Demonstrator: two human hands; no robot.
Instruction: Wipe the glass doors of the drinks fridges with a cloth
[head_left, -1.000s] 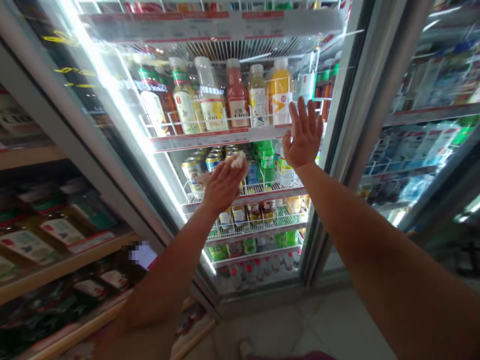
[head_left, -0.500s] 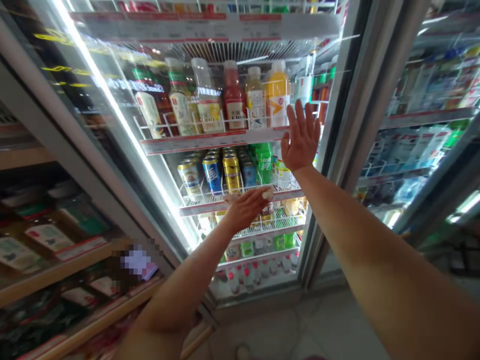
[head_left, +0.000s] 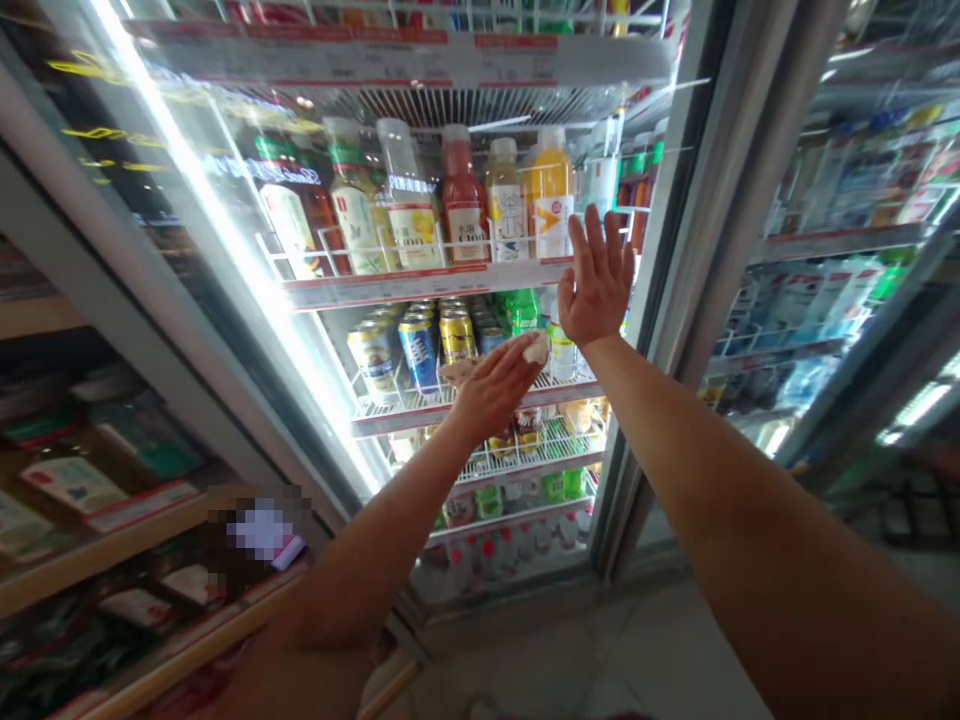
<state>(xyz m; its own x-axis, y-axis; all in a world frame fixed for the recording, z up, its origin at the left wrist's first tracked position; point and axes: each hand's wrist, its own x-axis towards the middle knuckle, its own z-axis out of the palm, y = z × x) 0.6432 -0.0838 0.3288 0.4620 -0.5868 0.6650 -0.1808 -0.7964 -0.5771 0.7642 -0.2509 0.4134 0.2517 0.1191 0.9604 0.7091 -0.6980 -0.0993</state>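
My left hand (head_left: pixel 495 388) lies flat over a crumpled whitish cloth (head_left: pixel 535 348), holding it against the glass door (head_left: pixel 420 95) of a lit drinks fridge. Bits of the cloth show past the fingertips and beside the thumb; the palm hides the rest. Further up and to the right, my right hand (head_left: pixel 598 290) rests on the glass, fingers spread, with nothing in it. Behind the glass near it stands a bottle of orange juice (head_left: pixel 553 195). Rows of cans, among them a blue can (head_left: pixel 420 352), sit behind the left hand.
Metal door frame (head_left: pixel 694 200) runs along the right of the glass, with another drinks cooler (head_left: pixel 821 270) beyond it. At the left, wooden-edged shelves of bottles (head_left: pixel 71 480) show with a blurred-out patch, apparently in reflective glass. Pale floor tiles (head_left: pixel 540 660) lie below.
My left hand has slid upward over the glass with the cloth, now covering the lower parts of some cans. The right hand stays spread in nearly the same place.
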